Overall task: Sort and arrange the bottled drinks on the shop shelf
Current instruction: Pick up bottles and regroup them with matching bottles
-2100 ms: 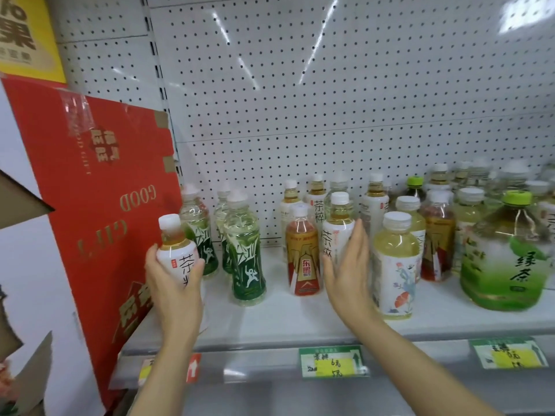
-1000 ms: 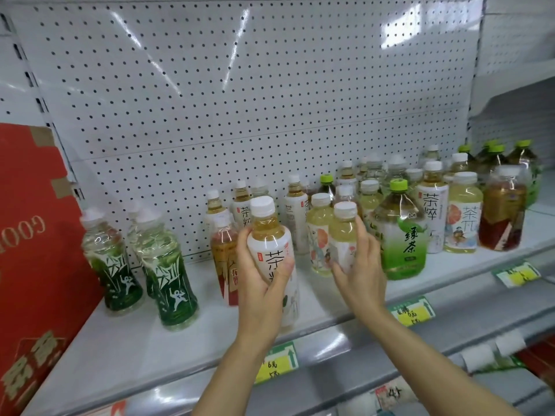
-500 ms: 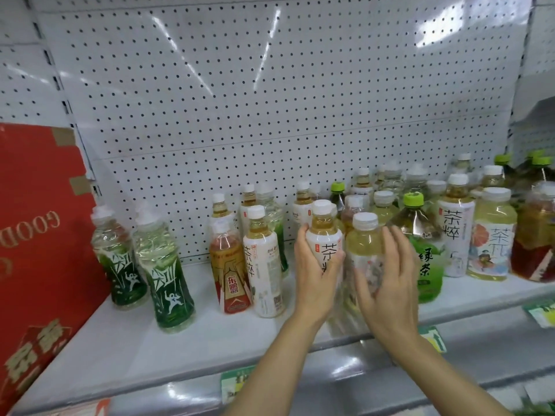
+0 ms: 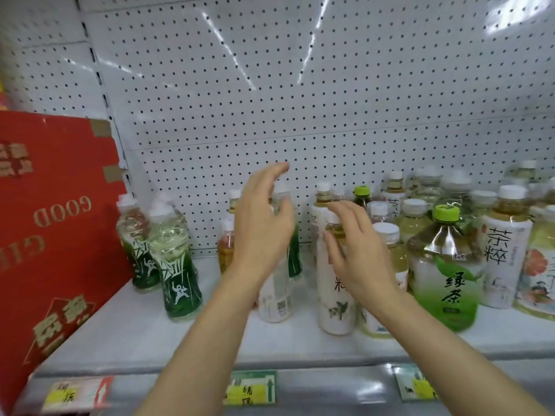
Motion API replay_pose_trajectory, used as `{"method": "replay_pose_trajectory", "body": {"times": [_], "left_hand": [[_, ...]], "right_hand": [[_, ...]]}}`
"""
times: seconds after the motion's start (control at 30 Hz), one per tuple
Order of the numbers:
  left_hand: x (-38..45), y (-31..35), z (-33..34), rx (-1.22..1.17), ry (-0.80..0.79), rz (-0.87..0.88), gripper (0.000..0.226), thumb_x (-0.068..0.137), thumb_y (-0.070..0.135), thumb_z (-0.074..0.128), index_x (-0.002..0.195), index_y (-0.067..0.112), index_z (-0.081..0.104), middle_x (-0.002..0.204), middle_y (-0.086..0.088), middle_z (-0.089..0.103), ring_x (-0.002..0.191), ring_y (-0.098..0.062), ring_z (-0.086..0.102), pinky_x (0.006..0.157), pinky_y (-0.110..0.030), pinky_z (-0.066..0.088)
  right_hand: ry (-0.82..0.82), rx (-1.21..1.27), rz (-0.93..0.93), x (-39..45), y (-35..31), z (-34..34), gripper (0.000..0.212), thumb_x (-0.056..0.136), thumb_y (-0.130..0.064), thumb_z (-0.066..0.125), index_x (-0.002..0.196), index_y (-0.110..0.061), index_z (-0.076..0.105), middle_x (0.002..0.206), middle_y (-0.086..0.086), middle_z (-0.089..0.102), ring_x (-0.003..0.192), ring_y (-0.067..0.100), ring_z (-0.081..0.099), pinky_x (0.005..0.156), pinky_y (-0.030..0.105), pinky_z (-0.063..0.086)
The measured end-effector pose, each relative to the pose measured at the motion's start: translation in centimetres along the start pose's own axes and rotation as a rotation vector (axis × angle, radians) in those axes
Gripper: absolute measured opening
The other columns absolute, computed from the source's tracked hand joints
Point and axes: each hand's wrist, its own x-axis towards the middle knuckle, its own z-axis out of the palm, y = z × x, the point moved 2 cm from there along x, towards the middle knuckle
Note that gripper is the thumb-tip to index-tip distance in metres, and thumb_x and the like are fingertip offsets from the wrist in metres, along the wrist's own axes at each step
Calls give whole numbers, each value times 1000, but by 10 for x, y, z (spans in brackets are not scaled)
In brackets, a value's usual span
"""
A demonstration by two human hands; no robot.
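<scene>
Both hands have let go since half a second ago: the left hand [image 4: 264, 232] and right hand [image 4: 357, 253] hover wide, fingers relaxed, holding nothing. Two white tea bottles [image 4: 336, 298] stand upright near the white metal shelf's [image 4: 186, 343] front edge. Two ridged green plastic bottles [image 4: 175, 265] stand left, beside one red cardboard box [image 4: 51, 223].

Head view. Two bare forearms enter from the lower edge, each ending in a bare hand: left hand [image 4: 262, 232], right hand [image 4: 357, 259]. No sleeve, glove, watch, ring or bracelet shows on either limb. Fingernails are short and unpainted where visible.
</scene>
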Motion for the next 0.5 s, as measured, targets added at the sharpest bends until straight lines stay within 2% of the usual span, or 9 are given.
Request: {"method": "replay_pose_trajectory", "body": {"times": [0.07, 0.13, 0.2, 0.27, 0.33, 0.37, 0.43, 0.47, 0.5], "left_hand": [[61, -1, -13, 135, -58, 5, 44, 94, 9, 58, 136, 20, 56, 136, 4, 55, 122, -7, 53, 106, -23, 40], [107, -16, -1, 307, -333, -109, 47, 95, 20, 61, 141, 16, 52, 141, -1, 54, 125, -16, 53, 105, -31, 44], [129, -34, 18, 517, -627, -204, 60, 94, 33, 65, 147, 12, 45, 144, -5, 51, 128, -22, 52, 104, -36, 43], [135, -49, 33, 648, -827, -262, 75, 90, 40, 69, 150, 8, 39, 137, -8, 52, 121, -25, 56, 99, -36, 43], [139, -65, 43, 615, -846, -318, 81, 87, 38, 74, 150, 4, 36, 137, -11, 54, 112, -27, 62, 98, -37, 49], [141, -73, 47, 567, -821, -334, 77, 86, 35, 75, 146, 2, 41, 130, -13, 58, 107, -27, 64, 97, -39, 52], [142, -84, 51, 516, -784, -310, 51, 87, 35, 75, 121, 2, 56, 99, -10, 64, 90, -26, 62, 83, -38, 54], [142, -86, 50, 521, -781, -291, 41, 87, 36, 74, 106, 4, 59, 86, -7, 61, 84, -25, 58, 73, -33, 50], [142, -86, 46, 519, -775, -280, 39, 87, 37, 74, 102, 4, 60, 81, -7, 59, 81, -24, 56, 68, -30, 44]], "right_hand": [[-11, 1, 8, -1, -2, 0, 45, 95, -18, 59, 138, -10, 50, 140, 6, 50, 124, 20, 52, 90, 32, 48], [-28, 5, 19, -2, -6, -1, 46, 95, -17, 59, 139, -10, 49, 141, 6, 49, 127, 21, 50, 95, 33, 46], [-40, 13, 23, -2, -7, -3, 47, 95, -16, 59, 140, -9, 47, 143, 6, 48, 129, 21, 48, 99, 33, 45], [-60, 16, 39, -1, -6, -4, 47, 96, -15, 58, 141, -10, 46, 144, 5, 46, 131, 20, 46, 100, 33, 44], [-84, 16, 60, 1, -4, -3, 48, 96, -16, 57, 142, -11, 45, 146, 5, 45, 132, 20, 46, 100, 33, 44], [-91, 14, 65, 1, -4, -3, 48, 96, -17, 57, 143, -11, 45, 147, 5, 44, 133, 20, 46, 100, 33, 44], [-95, 12, 70, 1, -5, -2, 49, 96, -17, 57, 143, -11, 45, 147, 4, 44, 133, 20, 45, 100, 31, 42], [-92, 11, 74, 0, -5, -1, 49, 96, -16, 57, 143, -11, 45, 147, 5, 44, 133, 20, 45, 100, 30, 41], [-86, 9, 76, 0, -6, -1, 49, 96, -16, 57, 143, -11, 45, 147, 5, 45, 132, 19, 45, 99, 29, 41]]}}
